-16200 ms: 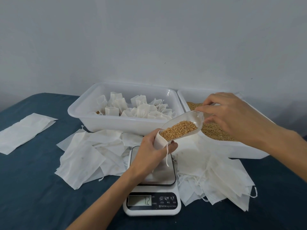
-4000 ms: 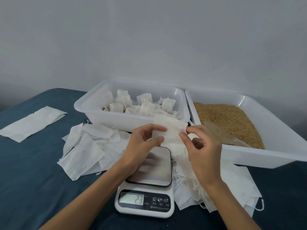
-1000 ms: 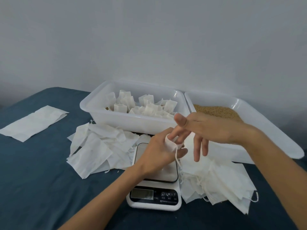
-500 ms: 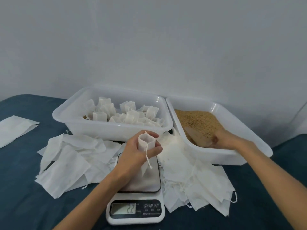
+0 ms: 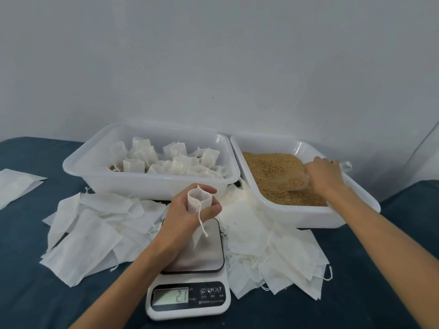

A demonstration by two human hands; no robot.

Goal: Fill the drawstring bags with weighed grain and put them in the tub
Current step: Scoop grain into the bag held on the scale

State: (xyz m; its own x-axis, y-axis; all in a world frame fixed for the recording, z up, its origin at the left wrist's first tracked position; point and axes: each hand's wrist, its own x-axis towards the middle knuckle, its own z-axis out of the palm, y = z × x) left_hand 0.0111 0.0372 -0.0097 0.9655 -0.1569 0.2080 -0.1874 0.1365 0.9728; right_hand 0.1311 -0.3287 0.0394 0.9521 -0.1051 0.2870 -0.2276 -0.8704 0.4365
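My left hand (image 5: pixel 190 213) curls round an empty drawstring bag (image 5: pixel 199 202), mouth propped open above the scale (image 5: pixel 190 276) so grain can pour in. My right hand (image 5: pixel 324 173) grips the scoop (image 5: pixel 294 180) buried in the grain (image 5: pixel 268 167); the tub (image 5: pixel 152 184) waits behind.

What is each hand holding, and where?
Left hand grips an empty drawstring bag just below its open mouth. Right hand holds a clear scoop by its handle.
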